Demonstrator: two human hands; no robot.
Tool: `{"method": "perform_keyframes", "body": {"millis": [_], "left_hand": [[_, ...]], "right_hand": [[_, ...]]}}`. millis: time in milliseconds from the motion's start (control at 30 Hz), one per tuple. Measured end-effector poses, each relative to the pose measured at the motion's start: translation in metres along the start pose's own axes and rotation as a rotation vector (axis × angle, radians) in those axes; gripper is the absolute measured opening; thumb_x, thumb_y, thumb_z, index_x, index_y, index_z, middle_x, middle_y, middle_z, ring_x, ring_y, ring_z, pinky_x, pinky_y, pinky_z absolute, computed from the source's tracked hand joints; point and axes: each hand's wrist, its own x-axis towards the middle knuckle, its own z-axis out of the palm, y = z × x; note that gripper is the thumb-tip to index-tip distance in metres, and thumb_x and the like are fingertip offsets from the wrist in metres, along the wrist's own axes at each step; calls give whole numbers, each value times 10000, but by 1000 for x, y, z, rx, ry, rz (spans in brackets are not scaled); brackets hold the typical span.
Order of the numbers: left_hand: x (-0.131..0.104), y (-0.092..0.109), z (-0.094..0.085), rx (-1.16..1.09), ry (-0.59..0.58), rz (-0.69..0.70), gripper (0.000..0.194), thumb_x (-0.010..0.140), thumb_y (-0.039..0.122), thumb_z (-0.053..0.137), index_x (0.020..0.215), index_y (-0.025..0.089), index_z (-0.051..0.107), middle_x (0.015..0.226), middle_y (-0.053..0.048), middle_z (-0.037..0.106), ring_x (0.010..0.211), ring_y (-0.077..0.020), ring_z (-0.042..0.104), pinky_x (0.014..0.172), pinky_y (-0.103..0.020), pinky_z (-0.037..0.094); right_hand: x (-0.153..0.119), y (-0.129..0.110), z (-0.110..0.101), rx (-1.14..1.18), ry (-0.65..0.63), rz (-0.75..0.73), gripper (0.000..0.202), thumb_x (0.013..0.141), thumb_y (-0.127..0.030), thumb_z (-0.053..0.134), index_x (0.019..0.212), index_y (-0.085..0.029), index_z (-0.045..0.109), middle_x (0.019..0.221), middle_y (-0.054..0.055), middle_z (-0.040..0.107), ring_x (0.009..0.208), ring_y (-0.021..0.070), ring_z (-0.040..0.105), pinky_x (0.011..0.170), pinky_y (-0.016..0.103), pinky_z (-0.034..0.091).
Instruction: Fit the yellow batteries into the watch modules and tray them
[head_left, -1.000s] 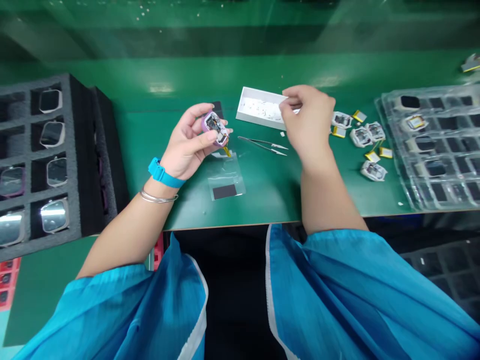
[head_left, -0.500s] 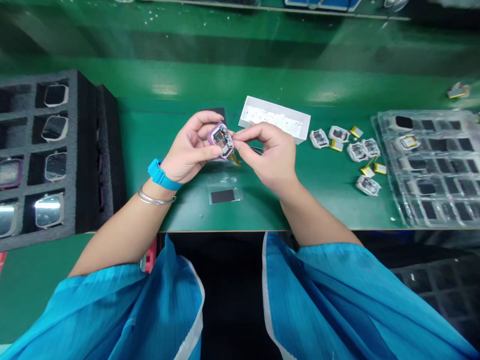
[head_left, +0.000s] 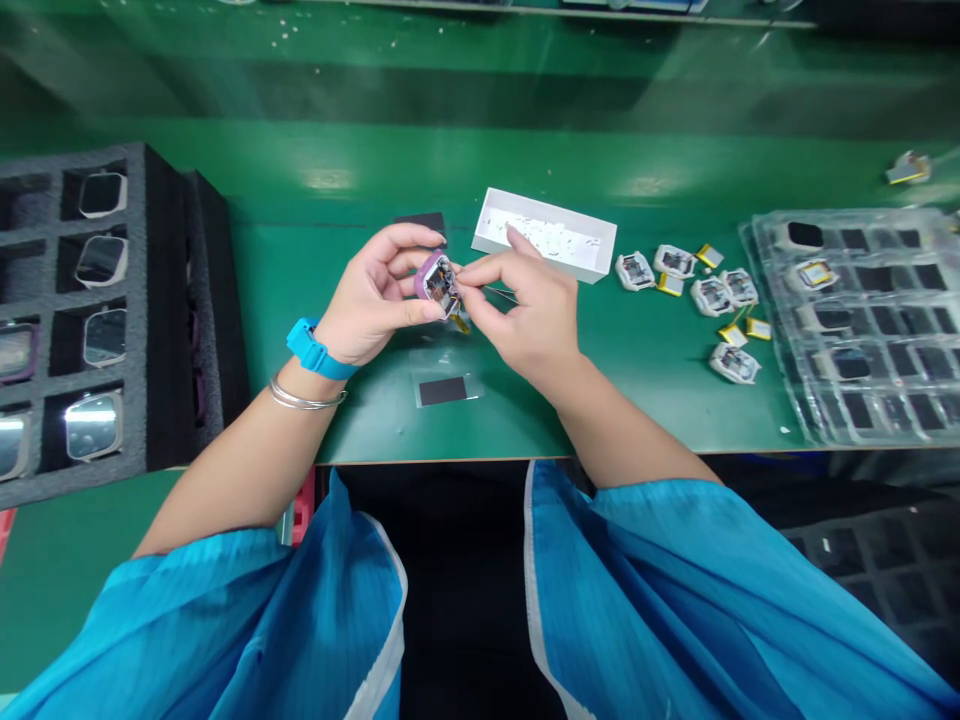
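My left hand [head_left: 375, 290] grips a purple smartwatch case [head_left: 437, 282] by its rim, its open side with the circuit board facing right. A small yellow battery [head_left: 460, 322] hangs at the case's lower edge. My right hand [head_left: 529, 305] is pinched at the right edge of the case. From its fingers, thin metal prongs that look like tweezers [head_left: 501, 293] run back under the palm; their tips are hidden. Below the hands lies a clear bag [head_left: 472, 385] with a dark rectangular piece [head_left: 442, 390] in it.
Behind my right hand stands a white box [head_left: 600, 262] with small bits inside. Several white watch cases [head_left: 636, 271] and yellow batteries [head_left: 758, 328] lie to the right, beside stacked clear trays [head_left: 870, 345]. A dark foam tray [head_left: 169, 330] with watches stands left.
The purple case has turned slightly, showing more of its outer side. My right fingers have shifted a little along its edge. The whole view has moved slightly.
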Motion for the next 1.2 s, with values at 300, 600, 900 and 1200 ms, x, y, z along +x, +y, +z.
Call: {"method": "perform_keyframes", "body": {"millis": [300,600,900,1200], "left_hand": [[-2,4,4,-55,67,-74,632,576,262,956,1099,283,602,1112,-28,740,1283,-309,630,940,-320,615],[-2,9,-4,-22,89,-25,536,664,363,900,1104,307,600,1147,-21,720,1291,-313,623,932,-363,626],[-4,10,-4,-68,3,-71,566,617,349,934,1068,279,600,1003,-7,736,1172,-323,692,932,-414,637],[-6,10,4,-5,-118,-310,517,645,306,898,1082,250,627,888,-17,738,991,-301,760,721,-327,665]], "right_hand": [[4,-5,-1,186,-61,125,109,969,-340,601,995,-240,638,1035,23,713,1035,202,683,1157,512,447],[15,4,-16,851,-515,576,334,724,-351,860,905,-165,649,824,37,722,759,144,694,755,310,618],[20,-1,-38,974,-305,549,346,743,-330,841,985,-178,646,806,-18,653,703,127,709,622,233,599],[12,-6,-22,577,-101,225,419,820,-563,757,1047,-213,716,1025,38,715,976,197,708,877,360,617]]}}
